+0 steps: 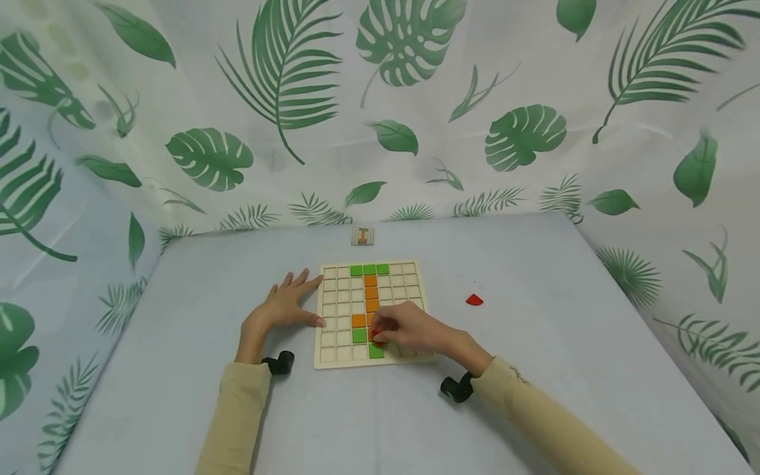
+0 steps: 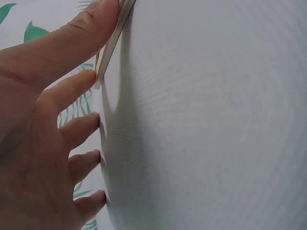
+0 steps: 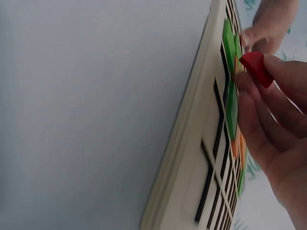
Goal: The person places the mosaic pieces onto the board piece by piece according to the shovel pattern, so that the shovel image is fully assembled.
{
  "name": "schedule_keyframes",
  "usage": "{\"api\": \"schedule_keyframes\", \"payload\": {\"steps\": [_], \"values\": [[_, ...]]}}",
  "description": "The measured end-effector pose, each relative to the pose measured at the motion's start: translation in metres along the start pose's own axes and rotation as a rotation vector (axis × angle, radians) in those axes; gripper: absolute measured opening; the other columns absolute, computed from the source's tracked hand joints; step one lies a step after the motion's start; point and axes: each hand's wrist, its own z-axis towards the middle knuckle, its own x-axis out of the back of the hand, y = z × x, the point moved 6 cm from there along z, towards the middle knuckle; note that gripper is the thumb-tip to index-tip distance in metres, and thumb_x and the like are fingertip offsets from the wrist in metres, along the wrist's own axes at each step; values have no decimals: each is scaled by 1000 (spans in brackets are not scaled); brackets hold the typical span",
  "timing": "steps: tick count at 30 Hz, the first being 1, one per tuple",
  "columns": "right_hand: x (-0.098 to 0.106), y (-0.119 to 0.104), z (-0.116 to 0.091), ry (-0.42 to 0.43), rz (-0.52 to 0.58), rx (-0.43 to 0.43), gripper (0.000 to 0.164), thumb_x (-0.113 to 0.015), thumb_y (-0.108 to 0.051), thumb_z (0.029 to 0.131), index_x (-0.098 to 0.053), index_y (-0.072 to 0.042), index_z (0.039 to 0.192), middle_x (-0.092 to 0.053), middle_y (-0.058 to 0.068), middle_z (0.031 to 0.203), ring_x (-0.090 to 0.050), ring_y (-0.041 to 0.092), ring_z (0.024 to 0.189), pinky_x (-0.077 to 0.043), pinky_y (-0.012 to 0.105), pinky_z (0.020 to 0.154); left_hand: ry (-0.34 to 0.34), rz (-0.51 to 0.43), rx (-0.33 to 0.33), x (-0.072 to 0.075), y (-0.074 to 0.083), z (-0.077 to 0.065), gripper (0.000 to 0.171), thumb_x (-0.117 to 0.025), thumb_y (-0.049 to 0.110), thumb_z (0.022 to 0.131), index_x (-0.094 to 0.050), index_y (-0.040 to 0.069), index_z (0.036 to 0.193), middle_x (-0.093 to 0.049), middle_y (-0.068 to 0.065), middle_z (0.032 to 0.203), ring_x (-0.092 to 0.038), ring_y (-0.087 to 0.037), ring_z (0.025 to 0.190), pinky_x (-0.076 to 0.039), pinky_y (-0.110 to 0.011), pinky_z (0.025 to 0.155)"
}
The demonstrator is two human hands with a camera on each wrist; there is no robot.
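A cream wooden grid board (image 1: 328,356) lies on the table, with green tiles (image 1: 359,336) and orange tiles (image 1: 371,293) set in some of its squares. My left hand (image 1: 282,307) has its fingers spread at the board's left side; thumb and index finger touch that edge, and the other fingertips rest on the table. Over the lower middle of the board, my right hand (image 1: 412,326) pinches a small red fan-shaped piece (image 3: 257,67) between thumb and fingers. In the right wrist view this piece is just above the tiles. The squares under my right hand are hidden.
Another red fan-shaped piece (image 1: 474,299) lies on the table to the right of the board. Behind the board is a small card (image 1: 362,236) with a grid pattern. A leaf-printed cloth (image 1: 320,145) hangs along the back and sides.
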Motion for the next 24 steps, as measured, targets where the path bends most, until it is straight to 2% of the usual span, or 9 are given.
{"api": "schedule_keyframes", "payload": {"steps": [7,12,17,24], "values": [[-15,-11,14,-65,5,-20,7,-73,-12,96,-73,-9,102,-72,-6,90,-59,2,77,-53,18,74,-6,1,-5,2,1,1,104,-84,46,83,-27,18,165,-7,-19,172,4,-47,158,-2,-70,124],[-23,-14,21,-78,-57,-2,6,-72,-11,97,-74,-11,103,-70,-6,92,-55,4,77,-50,18,71,-5,-7,-11,3,-1,0,104,-85,45,83,-27,17,165,-8,-19,172,4,-48,158,-2,-70,124],[-26,-16,22,-91,-144,52,11,-73,-12,96,-78,-11,106,-67,-3,96,-54,6,80,-50,18,72,-9,-7,-16,2,-2,-1,104,-84,46,83,-26,17,165,-7,-19,172,3,-48,157,-2,-71,124],[-25,-18,18,-114,-160,76,16,-72,-15,97,-78,-14,112,-63,-4,92,-54,10,78,-47,18,68,-16,3,-25,3,2,0,104,-84,46,83,-27,17,165,-7,-19,172,4,-49,157,-2,-71,124]]}}
